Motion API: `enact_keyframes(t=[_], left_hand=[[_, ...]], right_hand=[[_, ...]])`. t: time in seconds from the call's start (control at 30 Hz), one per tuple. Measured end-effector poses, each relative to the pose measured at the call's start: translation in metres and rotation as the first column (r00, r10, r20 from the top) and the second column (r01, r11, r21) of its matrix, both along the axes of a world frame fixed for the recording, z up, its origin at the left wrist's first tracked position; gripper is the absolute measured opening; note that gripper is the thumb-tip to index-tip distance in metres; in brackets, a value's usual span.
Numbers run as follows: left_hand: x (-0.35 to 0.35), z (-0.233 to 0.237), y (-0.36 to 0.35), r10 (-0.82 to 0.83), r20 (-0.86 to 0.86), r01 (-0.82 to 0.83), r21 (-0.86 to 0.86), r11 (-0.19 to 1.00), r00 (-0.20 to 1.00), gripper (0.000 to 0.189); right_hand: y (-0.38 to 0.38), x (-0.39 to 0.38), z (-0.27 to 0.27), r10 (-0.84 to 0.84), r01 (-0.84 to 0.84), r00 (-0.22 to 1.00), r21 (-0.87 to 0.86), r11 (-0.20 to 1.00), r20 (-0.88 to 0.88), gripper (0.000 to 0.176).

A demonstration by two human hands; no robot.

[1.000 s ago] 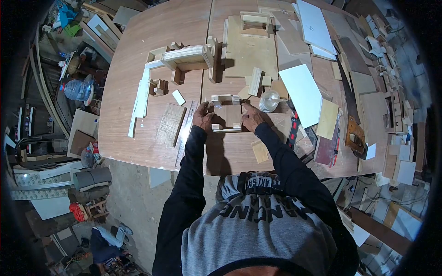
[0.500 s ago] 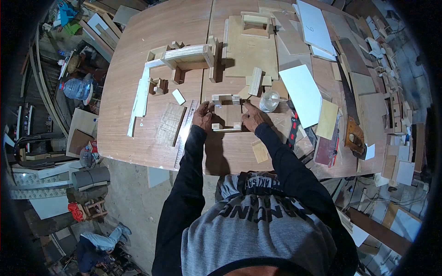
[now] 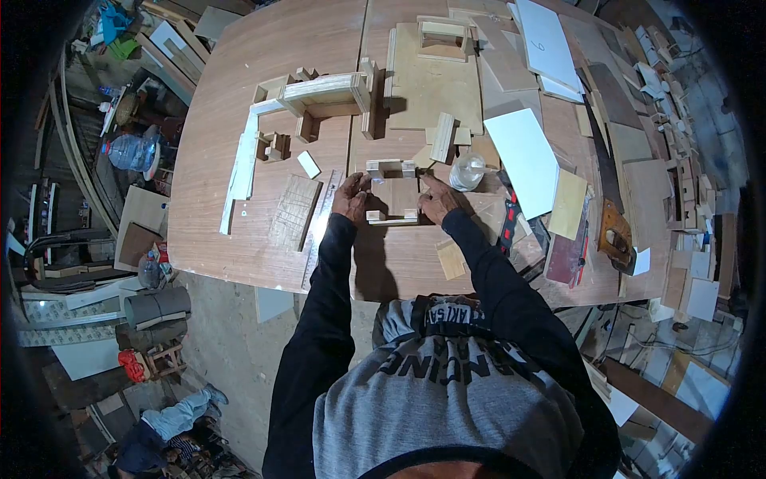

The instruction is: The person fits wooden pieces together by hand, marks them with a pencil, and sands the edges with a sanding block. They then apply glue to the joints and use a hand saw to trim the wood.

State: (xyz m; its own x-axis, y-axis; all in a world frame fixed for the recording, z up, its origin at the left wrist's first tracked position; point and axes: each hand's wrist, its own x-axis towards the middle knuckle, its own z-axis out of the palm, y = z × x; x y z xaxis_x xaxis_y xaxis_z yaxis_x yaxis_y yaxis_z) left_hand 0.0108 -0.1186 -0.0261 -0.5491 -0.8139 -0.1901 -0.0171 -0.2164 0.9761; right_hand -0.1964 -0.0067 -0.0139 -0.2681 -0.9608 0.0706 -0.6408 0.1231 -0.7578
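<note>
A small wooden frame (image 3: 392,217) stands on the worktable, its short block-and-strip walls at the near and far sides. My left hand (image 3: 351,197) is at its left side, with fingers bent near the far left corner. On the right side, my right hand (image 3: 437,199) has its fingertips at the far right corner. Whether the fingers grip the frame is too small to tell. A steel ruler (image 3: 321,227) and a marked wooden board (image 3: 295,211) lie left of my left hand. The clear jar (image 3: 467,172) stands just beyond my right hand.
A larger wooden assembly (image 3: 323,96) stands at the far left of the table (image 3: 207,160). White panels (image 3: 523,160), a handsaw (image 3: 615,231) and a red-black tool (image 3: 508,227) lie to the right. Another person (image 3: 171,423) is at the lower left.
Both hands stay beside the small frame with almost no movement. The other person at the lower left has shifted slightly.
</note>
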Motion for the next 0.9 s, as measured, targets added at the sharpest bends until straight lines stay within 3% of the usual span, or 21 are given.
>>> enact_keyframes(t=[0.07, 0.17, 0.37, 0.47, 0.57, 0.77, 0.87, 0.9], left_hand=[[0.001, -0.004, -0.001, 0.007, -0.011, -0.007, 0.015, 1.000, 1.000, 0.045], [0.001, 0.001, 0.001, 0.014, -0.011, -0.014, 0.013, 1.000, 1.000, 0.045], [0.000, 0.004, 0.002, 0.018, -0.015, -0.018, 0.015, 1.000, 1.000, 0.046], [0.002, -0.007, -0.002, 0.010, -0.025, -0.010, 0.007, 1.000, 1.000, 0.046], [0.003, -0.010, -0.004, -0.004, -0.013, 0.004, 0.001, 1.000, 1.000, 0.046], [0.002, -0.002, 0.000, -0.004, 0.006, 0.005, -0.036, 0.999, 1.000, 0.045], [0.001, -0.003, 0.000, 0.015, -0.008, -0.015, -0.020, 1.000, 1.000, 0.044], [0.000, -0.002, 0.000, 0.023, 0.000, -0.023, -0.010, 1.000, 1.000, 0.044]], right_hand=[[0.000, 0.001, 0.009, -0.030, 0.024, 0.997, 0.092, 0.995, 0.074, 0.051], [0.001, 0.002, 0.008, -0.029, 0.030, 0.999, -0.021, 0.999, 0.020, 0.051], [-0.001, -0.001, -0.007, -0.017, 0.015, 0.998, 0.031, 0.999, 0.063, 0.053], [-0.005, -0.002, -0.035, 0.025, -0.033, 0.996, -0.093, 0.995, -0.083, 0.054], [-0.004, -0.002, -0.017, 0.033, -0.029, 0.992, 0.029, 0.999, -0.120, 0.054], [-0.002, 0.002, -0.010, -0.096, 0.057, 0.975, -0.195, 0.979, -0.200, 0.055], [0.000, -0.002, -0.003, 0.025, -0.023, 0.997, 0.028, 0.999, -0.072, 0.055], [0.000, -0.002, -0.006, 0.061, -0.068, 0.992, -0.060, 0.996, -0.108, 0.054]])
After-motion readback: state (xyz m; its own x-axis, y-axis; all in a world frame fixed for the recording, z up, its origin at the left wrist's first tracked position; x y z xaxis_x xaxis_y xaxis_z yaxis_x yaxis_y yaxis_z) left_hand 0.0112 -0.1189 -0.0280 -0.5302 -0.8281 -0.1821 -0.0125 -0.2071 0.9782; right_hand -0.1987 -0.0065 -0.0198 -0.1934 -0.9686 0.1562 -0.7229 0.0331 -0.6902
